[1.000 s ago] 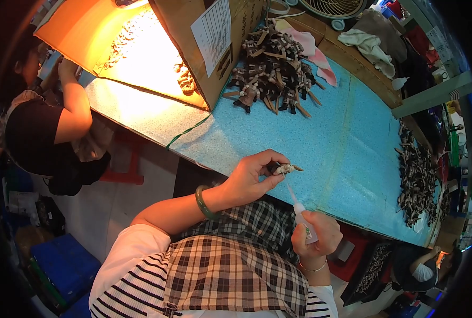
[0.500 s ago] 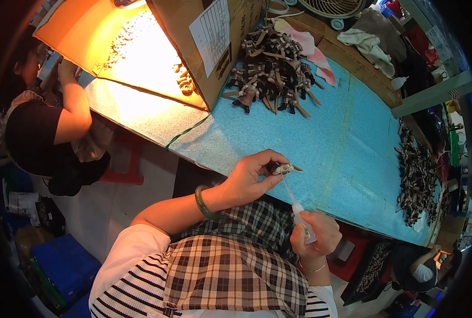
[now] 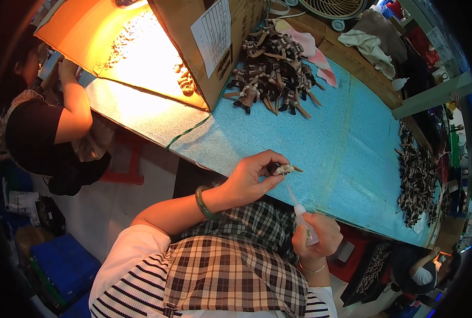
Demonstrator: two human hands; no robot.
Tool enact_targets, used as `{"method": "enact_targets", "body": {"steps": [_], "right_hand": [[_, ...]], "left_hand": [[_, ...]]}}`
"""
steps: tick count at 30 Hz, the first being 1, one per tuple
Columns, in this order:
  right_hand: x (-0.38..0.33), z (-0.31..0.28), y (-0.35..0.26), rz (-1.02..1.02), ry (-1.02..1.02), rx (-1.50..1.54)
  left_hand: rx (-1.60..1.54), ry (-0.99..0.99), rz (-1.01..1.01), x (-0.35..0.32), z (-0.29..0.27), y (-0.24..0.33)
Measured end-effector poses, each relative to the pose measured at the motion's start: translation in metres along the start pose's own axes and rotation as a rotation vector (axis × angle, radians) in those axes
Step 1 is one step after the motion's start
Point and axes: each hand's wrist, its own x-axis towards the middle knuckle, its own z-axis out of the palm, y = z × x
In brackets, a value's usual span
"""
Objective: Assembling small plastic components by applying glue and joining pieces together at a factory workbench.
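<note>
Between thumb and fingers, my left hand pinches a small figurine with a pale part facing up and a brown strip sticking out to the right. My right hand is wrapped round a white glue bottle with a long thin nozzle. The nozzle tip points up toward the figurine from just below it, a small distance apart. Both hands are over the near edge of the blue table.
A heap of similar brown figurines lies at the back, beside a cardboard box lit inside by a lamp. Another pile is at the right edge. A pink cloth and a fan are behind. At left sits a co-worker.
The glue bottle's nozzle has drawn back down from the figurine, leaving a gap. My left hand and the figurine have barely moved.
</note>
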Motion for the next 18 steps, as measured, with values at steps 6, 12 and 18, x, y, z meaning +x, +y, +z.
{"method": "enact_targets", "body": {"steps": [6,12,18], "right_hand": [[0.002,0.001,0.002,-0.037,0.022,-0.016],[0.005,0.002,0.000,-0.013,0.020,-0.021],[0.015,0.005,0.000,-0.069,0.039,-0.001]], "left_hand": [[0.082,0.013,0.039,0.000,0.001,0.001],[0.102,0.020,0.041,0.000,0.002,0.002],[0.138,0.028,0.068,0.001,0.003,0.003]]}}
